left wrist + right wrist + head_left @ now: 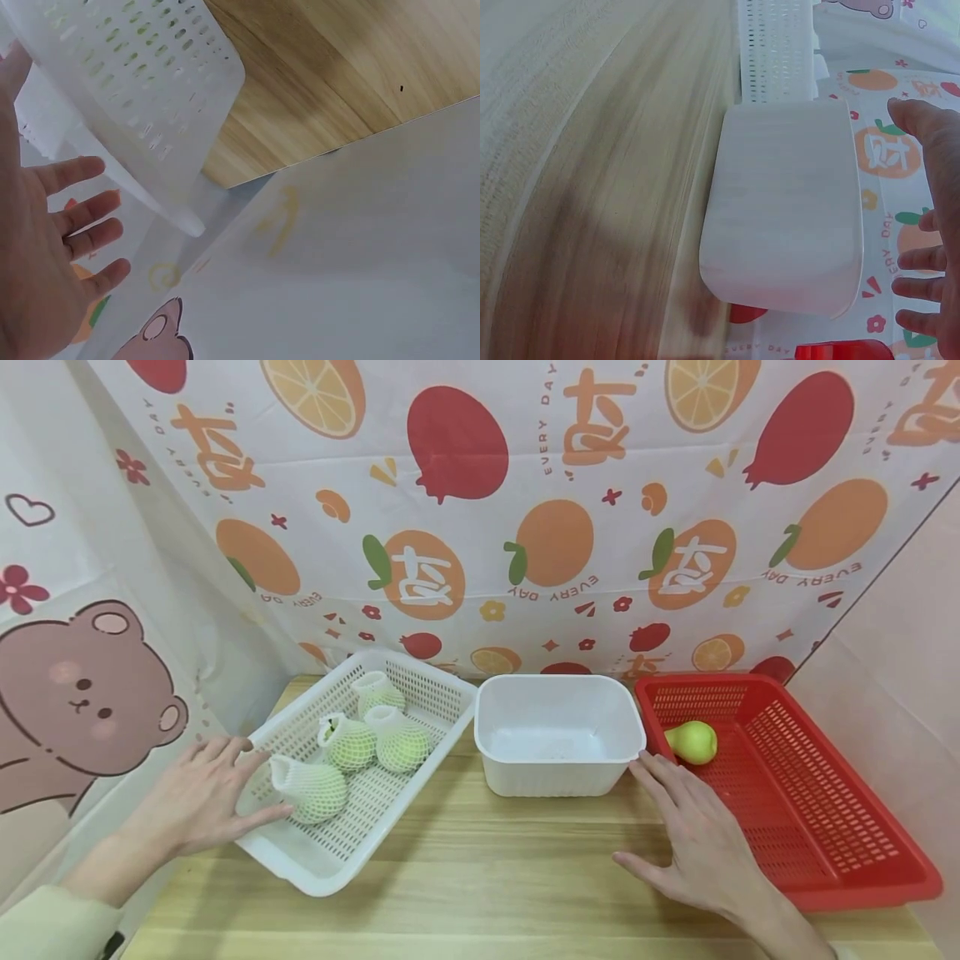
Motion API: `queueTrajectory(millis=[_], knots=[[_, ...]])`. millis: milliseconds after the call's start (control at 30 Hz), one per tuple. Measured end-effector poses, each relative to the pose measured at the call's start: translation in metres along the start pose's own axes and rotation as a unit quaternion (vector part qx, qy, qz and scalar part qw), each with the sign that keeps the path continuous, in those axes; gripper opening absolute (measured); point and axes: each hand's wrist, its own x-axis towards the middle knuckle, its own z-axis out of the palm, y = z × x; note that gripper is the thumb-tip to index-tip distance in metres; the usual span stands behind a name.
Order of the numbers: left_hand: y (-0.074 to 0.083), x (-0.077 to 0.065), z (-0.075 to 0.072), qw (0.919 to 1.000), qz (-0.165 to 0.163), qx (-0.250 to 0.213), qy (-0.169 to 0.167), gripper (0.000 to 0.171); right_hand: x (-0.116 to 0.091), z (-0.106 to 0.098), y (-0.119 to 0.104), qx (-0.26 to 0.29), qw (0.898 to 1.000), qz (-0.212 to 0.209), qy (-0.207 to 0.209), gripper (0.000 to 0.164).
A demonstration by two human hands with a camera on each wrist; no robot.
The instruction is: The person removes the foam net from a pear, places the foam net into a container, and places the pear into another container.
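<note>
My left hand (198,797) hovers over the left edge of a white perforated basket (367,814), fingers spread. Closest to its thumb is a green pear-like fruit in a white foam net (318,795); several netted fruits lie in that basket. In the left wrist view the fingers are apart and hold nothing. My right hand (697,839) is stretched out with fingertips at the front right corner of a white tub (551,779). This hand also overlaps the near left side of a red basket (862,889), where one bare green fruit (696,743) lies.
All three containers stand on a wooden table (495,877), the white tub between the two baskets. A printed cloth (487,535) hangs right behind them. Another cloth with a bear (97,693) borders the left side, and a pale wall (900,635) the right.
</note>
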Motion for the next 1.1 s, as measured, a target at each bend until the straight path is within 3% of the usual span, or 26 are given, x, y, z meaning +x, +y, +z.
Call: queueTrajectory(millis=[500,667,1100], knots=[[-0.003,0.011,0.006,0.9968,0.01,0.02,-0.076,0.083,-0.001,0.006,0.005,0.001,1.0,0.004,-0.008,0.113],[0.0,0.014,0.009,0.9969,0.023,0.021,-0.072,0.071,-0.001,0.005,0.004,-0.004,1.0,0.007,-0.016,0.11],[0.01,0.021,0.012,0.9968,0.053,0.012,-0.059,0.076,-0.002,0.005,0.003,-0.007,1.0,0.01,-0.016,0.108]])
